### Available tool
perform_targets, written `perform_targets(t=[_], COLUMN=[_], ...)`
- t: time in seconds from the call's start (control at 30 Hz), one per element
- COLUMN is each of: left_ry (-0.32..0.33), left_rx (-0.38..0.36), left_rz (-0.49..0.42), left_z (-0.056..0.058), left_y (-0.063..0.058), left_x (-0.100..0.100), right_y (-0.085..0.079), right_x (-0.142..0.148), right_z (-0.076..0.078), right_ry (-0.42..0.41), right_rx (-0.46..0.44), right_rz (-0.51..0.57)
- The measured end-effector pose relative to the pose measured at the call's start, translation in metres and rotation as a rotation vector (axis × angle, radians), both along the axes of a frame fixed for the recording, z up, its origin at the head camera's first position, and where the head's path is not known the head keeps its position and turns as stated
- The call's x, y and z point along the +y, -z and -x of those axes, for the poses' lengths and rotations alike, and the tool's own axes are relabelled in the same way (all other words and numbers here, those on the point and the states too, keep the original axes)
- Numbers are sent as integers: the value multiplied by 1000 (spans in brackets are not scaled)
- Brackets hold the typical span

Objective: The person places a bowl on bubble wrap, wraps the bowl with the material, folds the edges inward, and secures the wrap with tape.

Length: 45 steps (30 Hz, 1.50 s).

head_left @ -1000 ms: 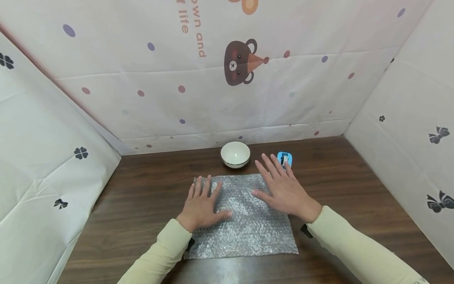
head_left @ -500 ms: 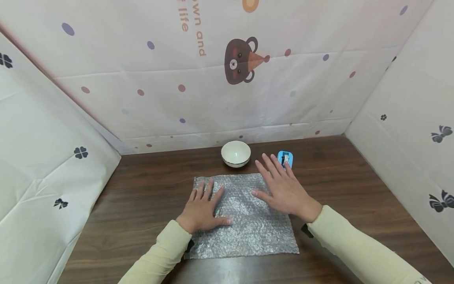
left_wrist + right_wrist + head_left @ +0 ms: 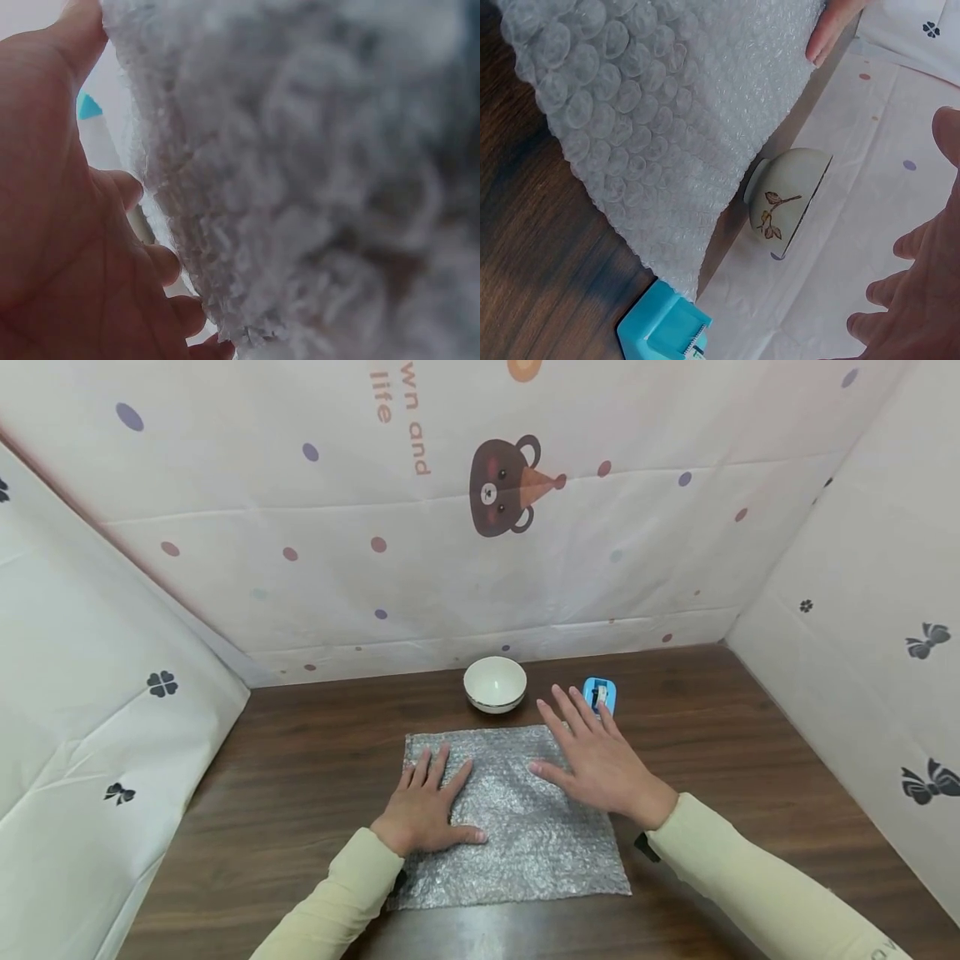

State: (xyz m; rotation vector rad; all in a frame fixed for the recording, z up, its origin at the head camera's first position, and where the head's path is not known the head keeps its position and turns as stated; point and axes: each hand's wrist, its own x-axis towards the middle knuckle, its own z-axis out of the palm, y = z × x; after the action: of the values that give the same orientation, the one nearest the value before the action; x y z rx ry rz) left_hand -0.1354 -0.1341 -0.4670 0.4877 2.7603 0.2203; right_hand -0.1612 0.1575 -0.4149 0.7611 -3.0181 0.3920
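A sheet of bubble wrap (image 3: 525,827) lies flat on the wooden table, its round bubbles plain in the right wrist view. On its left part rests my left hand (image 3: 423,814), fingers spread and fingertips touching the sheet. My right hand (image 3: 600,768) hovers over the sheet's right side with straight, spread fingers, holding nothing; the right wrist view shows it apart from the wrap. Behind the sheet stands a white bowl (image 3: 495,685), with a leaf pattern on its outside. A blue tape dispenser (image 3: 599,695) sits just beyond my right fingertips, partly covered by them.
The dark wooden table (image 3: 300,777) extends on both sides of the sheet. A patterned cloth backdrop (image 3: 420,560) rises behind the bowl. White cloth panels (image 3: 862,635) border the table at left and right.
My left hand has lowered onto the bubble wrap, its fingers drawing back slightly toward me. The right hand stays almost still. The head view shifts slightly.
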Motion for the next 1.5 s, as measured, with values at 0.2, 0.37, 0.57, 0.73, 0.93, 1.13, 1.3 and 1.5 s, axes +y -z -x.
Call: perform_targets(t=[0.2, 0.37, 0.57, 0.73, 0.93, 1.13, 1.3, 1.5], left_ry=[-2, 0, -5, -7, -7, -8, -7, -8], left_rx=[-2, 10, 7, 8, 8, 1, -1, -5], left_rz=[-1, -1, 3, 11, 14, 6, 0, -1], left_z=[-1, -1, -2, -3, -2, -3, -3, -3], left_y=[1, 2, 2, 2, 2, 2, 2, 2], left_x=[0, 0, -1, 0, 1, 0, 0, 1], right_y=[0, -1, -2, -2, -1, -1, -2, -3], right_x=[-2, -1, -2, -3, -4, -4, -4, -3], right_z=[0, 1, 2, 3, 7, 13, 18, 25], right_ry=[6, 6, 4, 5, 2, 1, -1, -1], right_rx=[-5, 2, 13, 32, 62, 48, 22, 25], right_rz=[-10, -14, -7, -12, -17, -21, -14, -27])
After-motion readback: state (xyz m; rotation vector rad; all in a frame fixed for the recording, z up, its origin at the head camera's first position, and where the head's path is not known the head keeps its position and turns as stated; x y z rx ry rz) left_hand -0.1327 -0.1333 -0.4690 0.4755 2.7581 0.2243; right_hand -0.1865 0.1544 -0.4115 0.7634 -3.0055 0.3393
